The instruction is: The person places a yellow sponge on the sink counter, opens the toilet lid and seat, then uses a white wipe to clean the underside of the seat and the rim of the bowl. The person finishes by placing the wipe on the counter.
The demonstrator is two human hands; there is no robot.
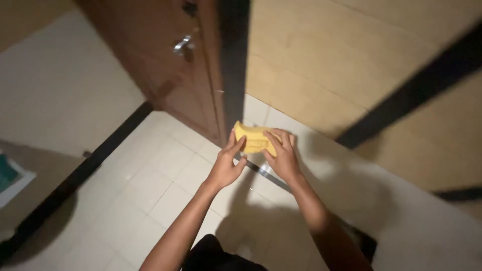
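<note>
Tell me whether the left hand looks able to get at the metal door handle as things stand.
Probably yes, but not freely: the left hand shares a grip on the folded yellow cloth with the right hand. Nothing stands between it and the metal door handle on the brown wooden door, though the handle lies well beyond it.

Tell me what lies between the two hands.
In the head view, a folded yellow cloth lies between the left hand and right hand; both grip it.
</note>
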